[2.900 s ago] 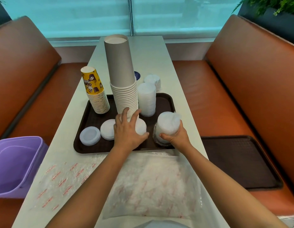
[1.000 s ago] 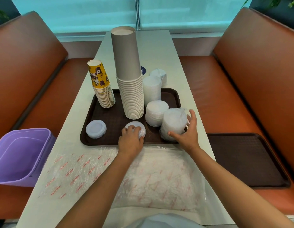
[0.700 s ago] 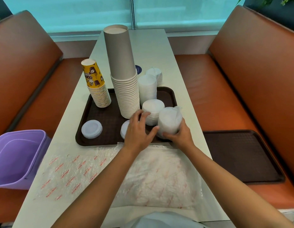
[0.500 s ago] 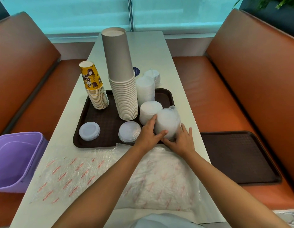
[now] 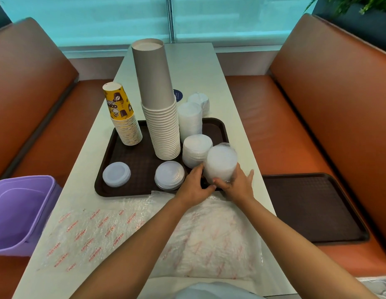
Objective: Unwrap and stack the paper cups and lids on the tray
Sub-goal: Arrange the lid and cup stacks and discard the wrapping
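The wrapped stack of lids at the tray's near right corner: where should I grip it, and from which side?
Grip the wrapped stack of lids round its lower sides, one hand on each flank, coming from the near edge of the tray. It leans, and its clear film looks slick, so a top grip might slip. The left hand and right hand already flank its base.

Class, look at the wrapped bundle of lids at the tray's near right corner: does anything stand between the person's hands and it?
Nothing visible does. The left hand and right hand already touch the wrapped bundle of lids at its base, on the tray. Only its clear wrap separates the fingers from the lids. A short lid stack stands close behind it.
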`<state>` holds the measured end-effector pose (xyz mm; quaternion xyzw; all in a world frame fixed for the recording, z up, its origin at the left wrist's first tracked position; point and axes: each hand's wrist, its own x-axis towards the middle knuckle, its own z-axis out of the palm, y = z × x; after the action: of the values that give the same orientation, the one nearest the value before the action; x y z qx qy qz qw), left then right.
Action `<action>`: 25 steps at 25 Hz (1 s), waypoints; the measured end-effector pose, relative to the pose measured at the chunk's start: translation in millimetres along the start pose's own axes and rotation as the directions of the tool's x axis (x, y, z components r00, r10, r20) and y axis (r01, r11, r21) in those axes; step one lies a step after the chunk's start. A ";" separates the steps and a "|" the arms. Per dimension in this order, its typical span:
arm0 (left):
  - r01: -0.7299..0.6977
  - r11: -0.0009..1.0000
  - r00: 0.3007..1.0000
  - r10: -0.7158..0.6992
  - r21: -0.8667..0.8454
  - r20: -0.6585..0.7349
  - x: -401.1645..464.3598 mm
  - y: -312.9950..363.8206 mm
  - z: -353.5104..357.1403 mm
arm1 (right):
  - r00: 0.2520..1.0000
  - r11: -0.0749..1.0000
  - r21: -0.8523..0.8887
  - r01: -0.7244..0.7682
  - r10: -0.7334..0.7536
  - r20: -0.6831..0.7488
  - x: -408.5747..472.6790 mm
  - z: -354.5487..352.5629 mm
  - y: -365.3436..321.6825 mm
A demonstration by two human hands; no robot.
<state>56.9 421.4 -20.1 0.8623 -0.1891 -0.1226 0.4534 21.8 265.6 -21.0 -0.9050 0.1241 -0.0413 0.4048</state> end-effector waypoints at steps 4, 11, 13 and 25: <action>-0.017 0.997 0.997 0.022 0.076 -0.074 -3.6 -4.5 1.9 | 0.993 0.961 -0.250 0.114 -0.102 0.062 0.6 -4.4 7.1; -0.012 0.995 0.999 0.016 0.104 -0.038 -9.2 -2.1 0.6 | 0.996 0.924 0.373 0.078 -0.056 -0.070 6.2 -8.1 -31.8; -0.006 0.993 0.999 0.010 0.117 -0.032 -9.5 -1.7 0.3 | 0.998 0.910 0.415 0.019 0.004 -0.056 3.6 -0.1 -30.2; -0.178 0.974 0.929 0.213 0.141 -0.301 21.8 75.1 -38.0 | 0.996 0.923 0.379 -0.073 0.084 -0.013 1.5 5.8 -18.5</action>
<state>74.9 401.0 62.5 0.8715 -0.2061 0.0729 0.4389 27.8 281.3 -11.2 -0.8036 0.1556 -0.0613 0.5711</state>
